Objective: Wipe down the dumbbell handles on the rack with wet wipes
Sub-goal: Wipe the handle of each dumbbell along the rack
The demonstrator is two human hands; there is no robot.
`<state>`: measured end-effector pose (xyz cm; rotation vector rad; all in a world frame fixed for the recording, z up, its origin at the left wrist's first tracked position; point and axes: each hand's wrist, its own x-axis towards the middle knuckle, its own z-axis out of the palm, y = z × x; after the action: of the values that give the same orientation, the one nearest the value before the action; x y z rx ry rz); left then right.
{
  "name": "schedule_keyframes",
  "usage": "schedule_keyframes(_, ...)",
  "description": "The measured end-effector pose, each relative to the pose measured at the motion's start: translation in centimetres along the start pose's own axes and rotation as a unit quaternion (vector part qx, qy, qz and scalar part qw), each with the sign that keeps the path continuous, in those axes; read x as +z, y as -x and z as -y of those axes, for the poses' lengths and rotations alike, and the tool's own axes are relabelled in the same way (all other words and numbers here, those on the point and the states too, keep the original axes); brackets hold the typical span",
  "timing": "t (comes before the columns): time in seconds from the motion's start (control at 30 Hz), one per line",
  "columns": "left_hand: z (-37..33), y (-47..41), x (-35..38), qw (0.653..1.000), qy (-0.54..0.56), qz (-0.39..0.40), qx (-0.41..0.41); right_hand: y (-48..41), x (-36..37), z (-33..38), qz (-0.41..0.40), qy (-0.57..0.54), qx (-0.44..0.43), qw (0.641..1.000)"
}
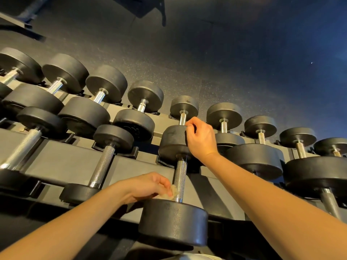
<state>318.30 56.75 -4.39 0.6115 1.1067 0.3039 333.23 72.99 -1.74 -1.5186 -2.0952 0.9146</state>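
The left hand [148, 186] pinches a crumpled pale wet wipe [173, 192] against the near end of a knurled chrome handle [181, 175]. It belongs to a black round-headed dumbbell [172, 220] on the lower tier of the dark metal rack [65, 162]. The right hand [201, 139] curls its fingers over the rim of that dumbbell's far head.

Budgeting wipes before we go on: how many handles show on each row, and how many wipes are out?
Top-row handles: 9
Lower-row handles: 4 (right arm may hide another)
Wipes: 1, in the left hand
Total: 14

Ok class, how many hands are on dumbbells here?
2. The left hand holds a wet wipe against a lower-tier dumbbell handle; the right hand grips that dumbbell's far head. No others visible.
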Motion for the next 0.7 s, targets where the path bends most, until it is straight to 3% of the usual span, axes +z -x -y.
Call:
schedule_keyframes(0.07,-0.5,-1.1,0.1,0.991,0.096,-0.091,0.013,-0.1,0.0,0.0,0.000,0.001,0.001,1.000)
schedule_keyframes(0.17,-1.8,-3.7,0.6,0.928,0.292,-0.230,0.025,-0.1,-0.1,0.0,0.000,0.005,-0.004,1.000)
schedule_keyframes(0.23,-2.8,-5.0,1.4,0.891,0.358,-0.279,0.021,0.0,-0.1,0.1,0.000,0.000,-0.002,1.000)
schedule_keyframes(0.3,-3.3,-5.6,2.1,0.884,0.362,-0.296,0.011,0.1,-0.1,0.2,-0.002,-0.002,-0.003,1.000)
schedule_keyframes(0.4,-3.4,-5.1,1.8,0.924,0.292,-0.246,0.010,0.0,-0.1,0.0,-0.008,0.001,-0.009,1.000)
schedule_keyframes(0.5,-3.0,-4.0,1.1,0.969,0.138,-0.202,0.028,0.0,0.0,0.0,-0.010,0.002,-0.011,1.000)
schedule_keyframes(0.7,-2.3,-1.3,0.8,0.983,-0.104,-0.151,-0.011,-0.1,0.0,0.0,-0.008,0.003,-0.008,1.000)
